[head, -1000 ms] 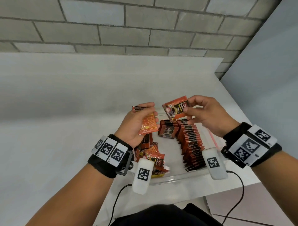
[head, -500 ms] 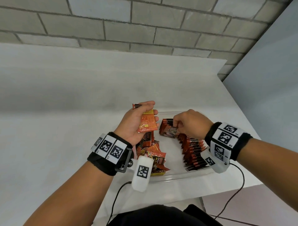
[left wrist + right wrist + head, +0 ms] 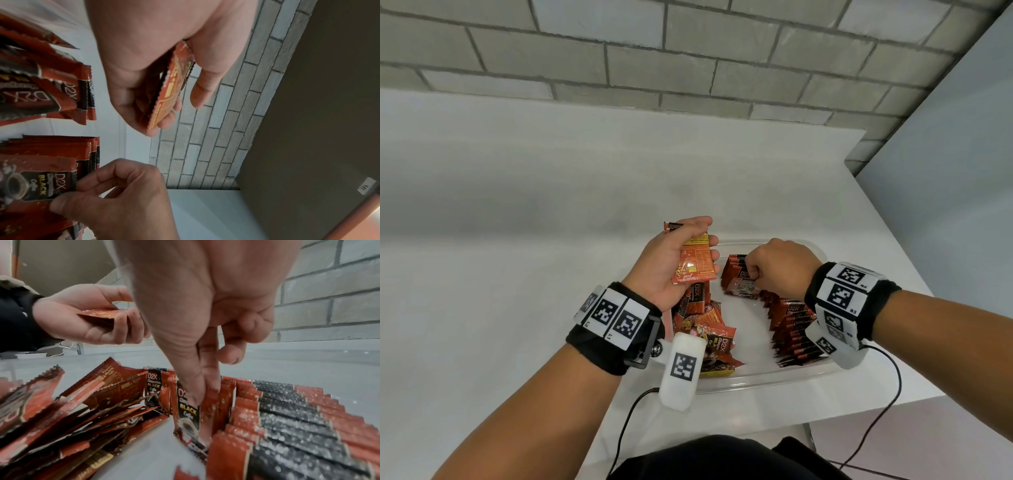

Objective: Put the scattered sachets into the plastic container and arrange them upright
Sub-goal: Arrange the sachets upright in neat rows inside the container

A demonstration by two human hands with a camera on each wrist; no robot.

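A clear plastic container sits at the table's near right. Along its right side runs a row of upright red-and-black coffee sachets. My right hand pinches one sachet between thumb and forefinger at the far end of that row, standing it on edge. My left hand hovers above the container's left side and grips a small stack of sachets. A loose heap of sachets lies beneath it.
The white table stretches away to the left and back, against a grey brick wall. The table's right edge drops off close to the container. Cables trail from both wrist cameras over the near edge.
My right hand came down from above the container with its sachet and now sets it against the far end of the upright row. The left hand has stayed in place with its stack.
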